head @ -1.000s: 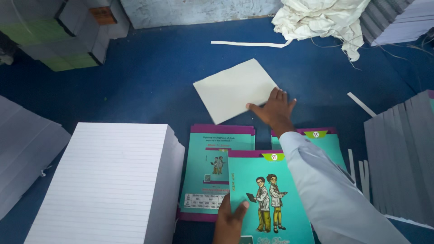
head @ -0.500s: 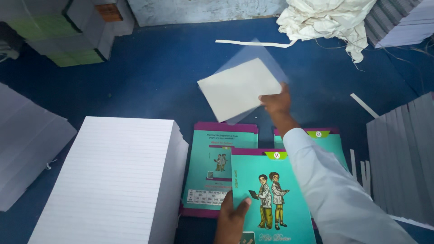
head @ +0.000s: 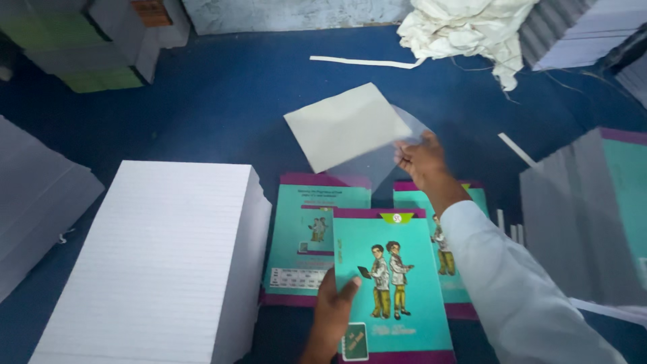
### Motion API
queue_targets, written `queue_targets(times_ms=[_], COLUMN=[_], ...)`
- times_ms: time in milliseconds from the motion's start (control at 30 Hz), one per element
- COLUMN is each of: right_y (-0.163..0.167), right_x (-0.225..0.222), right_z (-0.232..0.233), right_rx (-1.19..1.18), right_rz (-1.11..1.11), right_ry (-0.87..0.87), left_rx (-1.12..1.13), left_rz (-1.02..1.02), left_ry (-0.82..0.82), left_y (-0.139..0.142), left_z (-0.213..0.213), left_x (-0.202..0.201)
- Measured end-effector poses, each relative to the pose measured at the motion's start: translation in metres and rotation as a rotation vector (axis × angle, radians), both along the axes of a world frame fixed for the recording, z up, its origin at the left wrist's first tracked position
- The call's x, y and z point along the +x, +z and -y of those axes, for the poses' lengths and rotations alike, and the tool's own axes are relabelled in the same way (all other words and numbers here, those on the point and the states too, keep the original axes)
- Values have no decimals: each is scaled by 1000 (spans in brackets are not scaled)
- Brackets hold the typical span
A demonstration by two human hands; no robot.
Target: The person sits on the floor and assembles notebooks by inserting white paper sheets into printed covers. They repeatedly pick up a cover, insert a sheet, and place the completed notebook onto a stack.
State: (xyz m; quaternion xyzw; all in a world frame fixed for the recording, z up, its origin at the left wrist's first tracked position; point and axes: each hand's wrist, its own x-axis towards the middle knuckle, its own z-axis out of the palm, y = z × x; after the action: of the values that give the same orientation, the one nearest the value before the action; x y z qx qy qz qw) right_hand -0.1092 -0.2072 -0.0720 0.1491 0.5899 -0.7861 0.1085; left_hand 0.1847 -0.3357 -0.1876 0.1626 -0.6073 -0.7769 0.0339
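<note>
My right hand point(head: 420, 158) pinches a thin clear sheet point(head: 381, 162) by its corner and holds it lifted just above a cream paper sheet point(head: 344, 125) lying on the blue surface. My left hand point(head: 331, 313) grips the lower left edge of a teal and purple booklet cover point(head: 391, 283) showing two drawn figures. That cover lies over an opened cover point(head: 317, 236) spread flat below it, and another cover point(head: 465, 202) sits partly hidden under my right sleeve.
A tall stack of ruled white paper point(head: 151, 263) stands at the left. Grey paper stacks point(head: 579, 216) rise at the right, one topped with a teal cover. Crumpled white cloth point(head: 465, 30) and paper strips point(head: 364, 62) lie at the back; green and grey bundles point(head: 81, 47) far left.
My right hand has lifted off the cream sheet, raising the clear sheet from it. The left hand stays on the cover.
</note>
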Motion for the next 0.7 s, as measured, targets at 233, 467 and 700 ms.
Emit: queue_targets(times_ms=[233, 467, 700], right_y=[18, 26, -3], right_x=[27, 81, 151], right_z=[-51, -98, -118], right_rx=[-116, -136, 303], right_rz=[-25, 28, 64], right_ry=[200, 350, 429], left_rx=[94, 35, 65], left_rz=[123, 49, -38], left_ry=[-12, -36, -41], left_y=[23, 34, 42], left_z=[0, 0, 1], left_x=[2, 3, 4])
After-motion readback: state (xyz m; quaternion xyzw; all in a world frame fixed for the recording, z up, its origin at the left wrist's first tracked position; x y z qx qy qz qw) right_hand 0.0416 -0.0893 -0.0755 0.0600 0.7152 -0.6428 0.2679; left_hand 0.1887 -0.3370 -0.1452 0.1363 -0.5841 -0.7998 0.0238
